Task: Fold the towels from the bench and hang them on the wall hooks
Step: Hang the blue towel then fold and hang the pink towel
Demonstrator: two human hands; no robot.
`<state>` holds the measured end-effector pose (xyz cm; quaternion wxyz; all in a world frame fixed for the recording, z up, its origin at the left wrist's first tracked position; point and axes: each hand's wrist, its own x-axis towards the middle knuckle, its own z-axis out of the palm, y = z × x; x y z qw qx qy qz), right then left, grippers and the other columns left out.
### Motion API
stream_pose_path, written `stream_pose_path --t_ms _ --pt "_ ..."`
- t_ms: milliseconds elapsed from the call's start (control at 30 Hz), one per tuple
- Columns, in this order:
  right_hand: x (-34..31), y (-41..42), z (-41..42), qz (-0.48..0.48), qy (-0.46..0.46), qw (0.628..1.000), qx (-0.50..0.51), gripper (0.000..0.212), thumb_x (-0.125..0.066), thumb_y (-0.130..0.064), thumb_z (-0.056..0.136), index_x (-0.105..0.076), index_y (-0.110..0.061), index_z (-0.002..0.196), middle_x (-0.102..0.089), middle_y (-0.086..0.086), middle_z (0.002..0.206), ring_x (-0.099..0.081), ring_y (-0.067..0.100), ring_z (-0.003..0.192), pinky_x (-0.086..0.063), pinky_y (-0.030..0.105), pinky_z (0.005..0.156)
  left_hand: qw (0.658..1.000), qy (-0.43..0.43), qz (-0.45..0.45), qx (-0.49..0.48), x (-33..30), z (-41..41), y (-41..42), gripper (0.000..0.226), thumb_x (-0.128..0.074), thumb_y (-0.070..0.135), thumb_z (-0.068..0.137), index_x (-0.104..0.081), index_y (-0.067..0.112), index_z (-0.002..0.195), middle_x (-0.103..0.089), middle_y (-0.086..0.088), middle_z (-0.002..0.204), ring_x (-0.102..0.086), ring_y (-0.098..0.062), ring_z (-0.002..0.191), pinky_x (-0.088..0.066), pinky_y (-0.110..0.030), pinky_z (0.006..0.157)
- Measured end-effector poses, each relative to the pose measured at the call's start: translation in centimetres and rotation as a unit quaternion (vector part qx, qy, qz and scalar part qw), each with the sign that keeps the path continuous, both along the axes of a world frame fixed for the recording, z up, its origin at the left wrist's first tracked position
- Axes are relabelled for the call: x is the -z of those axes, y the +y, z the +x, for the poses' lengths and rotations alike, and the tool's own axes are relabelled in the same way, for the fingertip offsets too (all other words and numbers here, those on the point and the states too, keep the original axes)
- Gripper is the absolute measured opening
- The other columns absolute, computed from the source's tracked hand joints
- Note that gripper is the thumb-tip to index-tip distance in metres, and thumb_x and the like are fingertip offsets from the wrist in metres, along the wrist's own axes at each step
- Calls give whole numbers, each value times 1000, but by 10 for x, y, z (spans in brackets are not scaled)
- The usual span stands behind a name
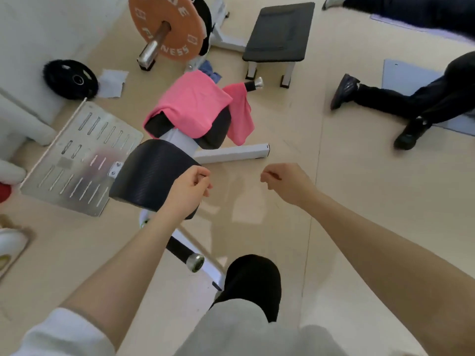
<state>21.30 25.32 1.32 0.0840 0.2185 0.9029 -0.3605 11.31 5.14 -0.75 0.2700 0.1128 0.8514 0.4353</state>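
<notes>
I see the left hand and right hand held out over the floor, each grip curled loosely together and clamped on nothing. Ahead of both grips, one pink towel lies draped across the bench. Just beyond the right grip, a second pink towel hangs off a handle.

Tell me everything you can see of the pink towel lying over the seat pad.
The pink towel is a plain, bright pink cloth with a soft, finely textured look, unfolded and spread loosely over the black seat pad of the white-framed machine. It covers most of the pad's top; its near-left edge sags and bunches over the pad's corner. A second pink towel hangs beside it on the right from a chrome-tipped handle, their edges seeming to meet. Neither hand touches it.
</notes>
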Motion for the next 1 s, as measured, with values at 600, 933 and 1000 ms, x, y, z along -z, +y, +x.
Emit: stream_pose_path --t_ms 600,933,1000 --pt "-19 157 -219 63 -8 981 -183 26 -41 -13 92 -61 2 88 -64 20 86 -48 23 68 -43 38 65 985 -40 40 -166 -7 -158 143 19 -42 4 92 -52 11 106 -59 -1 78 -53 -15 64 -45 -33 72" --pt "27 197 -354 55 -71 963 -255 38 -34 -17 98 -46 -12 134 -50 12 135 -46 27 124 -34 32 102 974 -5 42 -220 -6 -238 186 14 -44 9 94 -53 17 101 -61 0 85 -57 -12 70 -48 -29 73" --pt "40 199 -382 85 -114 938 -317 39 -35 -13 97 -46 -12 134 -45 13 140 -43 28 128 -32 32 105 968 -4 42 -248 0 -247 194 16 -44 9 93 -53 23 94 -61 0 84 -57 -11 68 -45 -27 69"
